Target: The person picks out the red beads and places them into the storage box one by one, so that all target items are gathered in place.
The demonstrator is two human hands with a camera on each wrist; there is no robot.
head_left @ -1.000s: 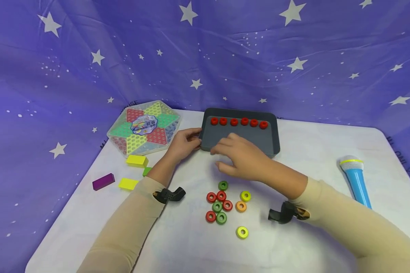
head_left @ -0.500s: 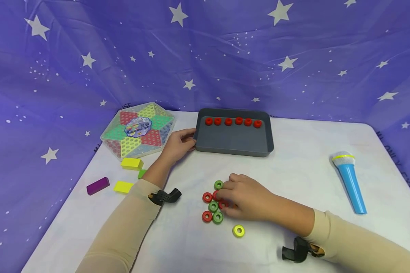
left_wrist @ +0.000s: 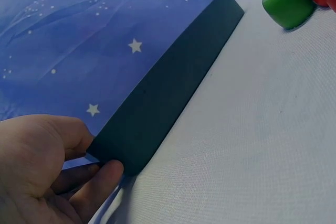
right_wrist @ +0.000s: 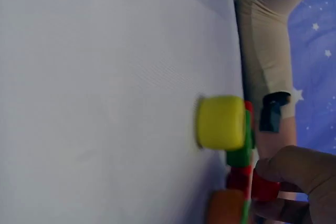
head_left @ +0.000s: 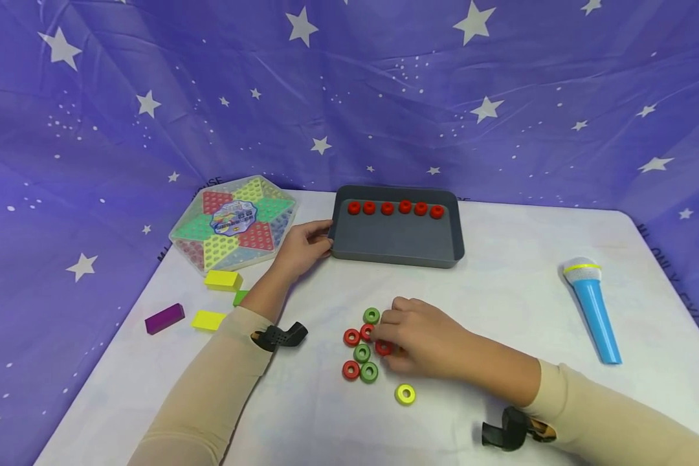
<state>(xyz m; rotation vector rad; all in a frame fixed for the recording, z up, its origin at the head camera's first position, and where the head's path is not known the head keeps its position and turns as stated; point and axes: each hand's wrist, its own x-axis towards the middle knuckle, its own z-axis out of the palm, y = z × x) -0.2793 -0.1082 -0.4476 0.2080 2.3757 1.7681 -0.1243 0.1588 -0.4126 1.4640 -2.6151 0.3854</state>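
The left hand (head_left: 299, 249) lay stretched forward on the white table (head_left: 501, 310), its forearm in a beige sleeve, its thumb and curled fingers (left_wrist: 100, 179) pinching the left near corner of the dark grey rectangular plastic tray (head_left: 396, 243). In the left wrist view the thumb sat over the tray's rim and a fingertip pressed its outer wall.

That tray stood at the far middle of the table and held six small red plastic rings (head_left: 395, 208), set in one row along its far wall; the rest of its floor was bare.

To the right and nearer, the right hand (head_left: 425, 340) rested palm down over a loose cluster of red and green plastic rings (head_left: 361, 353) on the table. Its fingers were bent and closed on a red plastic ring (right_wrist: 265, 188) at the cluster's right edge, the ring touching the table. An orange ring (right_wrist: 226, 208) peeked out just beside that hand, and a yellow plastic ring (head_left: 405, 394) lay alone, nearer than the cluster.
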